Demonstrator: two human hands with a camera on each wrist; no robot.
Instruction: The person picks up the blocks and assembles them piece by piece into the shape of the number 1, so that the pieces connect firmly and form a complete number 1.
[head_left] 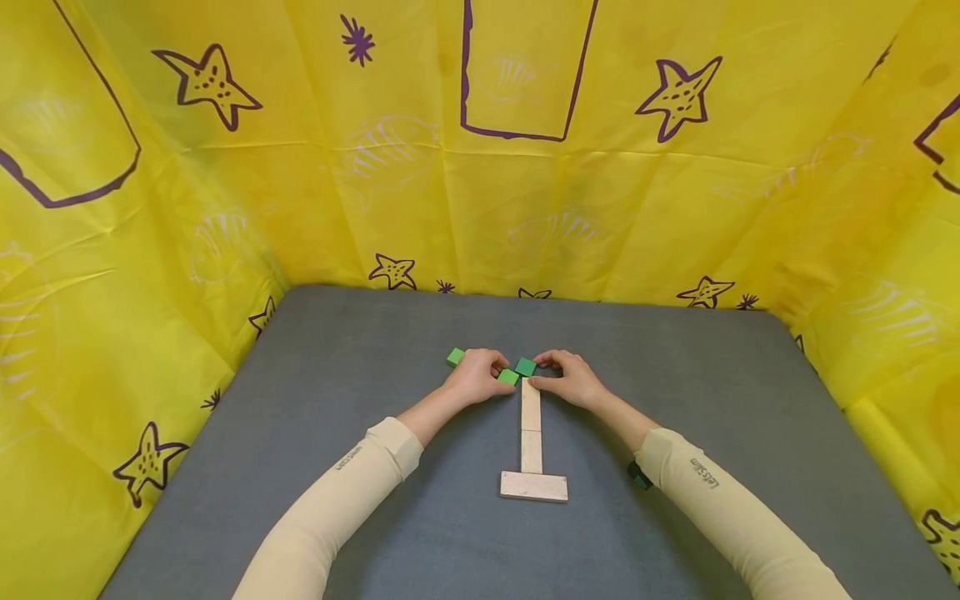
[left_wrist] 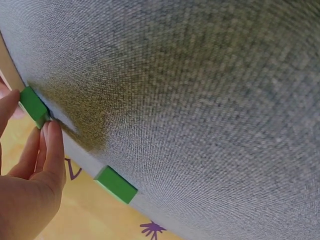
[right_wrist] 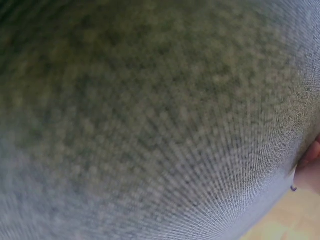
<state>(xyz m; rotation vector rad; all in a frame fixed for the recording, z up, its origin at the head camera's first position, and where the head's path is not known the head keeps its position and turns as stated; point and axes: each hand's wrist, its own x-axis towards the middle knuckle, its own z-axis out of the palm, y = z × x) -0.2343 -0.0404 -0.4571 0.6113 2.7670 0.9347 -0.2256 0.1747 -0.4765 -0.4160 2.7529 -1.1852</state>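
My left hand point(head_left: 474, 377) pinches a light green block point(head_left: 507, 377) between thumb and fingers; the left wrist view shows the same green block point(left_wrist: 34, 104) at the fingertips. Touching its upper right side is a dark green block point(head_left: 525, 367). My right hand point(head_left: 572, 379) holds that one, forefinger at its right edge and thumb by its lower corner. Both blocks sit at the far end of a column of two pale wooden planks point(head_left: 531, 425), with a wooden crosspiece point(head_left: 534, 487) at the near end. In the right wrist view only some fingers point(right_wrist: 309, 167) show.
Another light green block point(head_left: 455, 357) lies beyond my left hand, and appears in the left wrist view as a green block point(left_wrist: 116, 184). The grey cloth-covered table point(head_left: 420, 533) is enclosed by a yellow curtain point(head_left: 480, 208) with purple drawings.
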